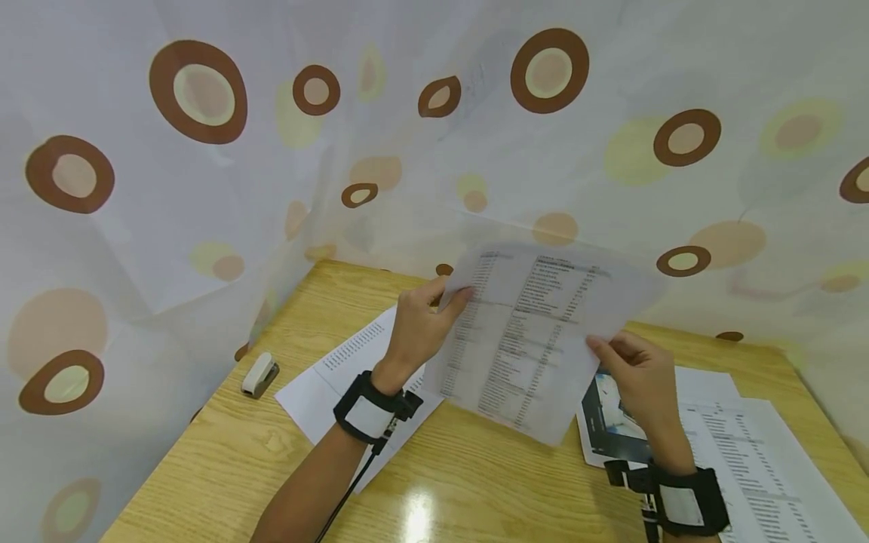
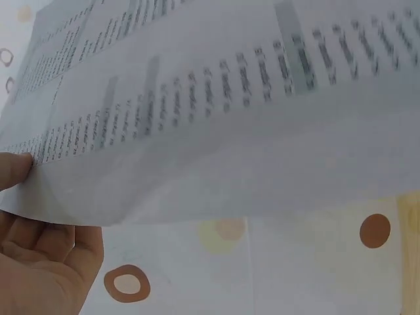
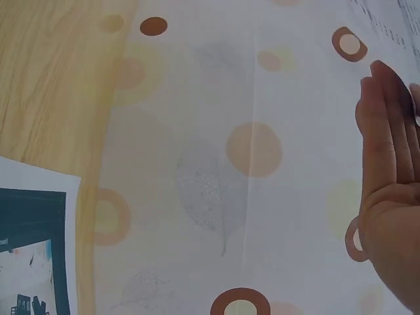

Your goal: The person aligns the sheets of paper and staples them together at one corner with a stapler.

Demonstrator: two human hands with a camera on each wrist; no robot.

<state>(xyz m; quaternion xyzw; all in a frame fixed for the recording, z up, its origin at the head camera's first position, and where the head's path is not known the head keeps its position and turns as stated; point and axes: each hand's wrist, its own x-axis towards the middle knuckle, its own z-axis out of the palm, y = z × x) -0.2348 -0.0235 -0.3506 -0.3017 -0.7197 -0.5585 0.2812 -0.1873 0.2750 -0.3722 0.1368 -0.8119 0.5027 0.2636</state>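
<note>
A printed sheet of paper (image 1: 516, 339) with columns of text is held up above the table, tilted. My left hand (image 1: 424, 324) pinches its left edge, thumb on the printed face. On the other side my right hand (image 1: 638, 377) pinches the right edge between thumb and fingers. The left wrist view shows the sheet (image 2: 197, 151) spread wide, with the left hand (image 2: 46, 269) gripping its edge. In the right wrist view the right hand (image 3: 394, 184) is at the frame's edge, and only a corner of the sheet (image 3: 387, 26) shows.
A white stapler (image 1: 260, 375) lies at the table's left edge. Beneath my left arm is another printed sheet (image 1: 315, 396). At the right lie a page with a dark picture (image 1: 611, 430) and more printed sheets (image 1: 767, 460). Patterned cloth (image 1: 475, 166) hangs behind the wooden table (image 1: 224, 467).
</note>
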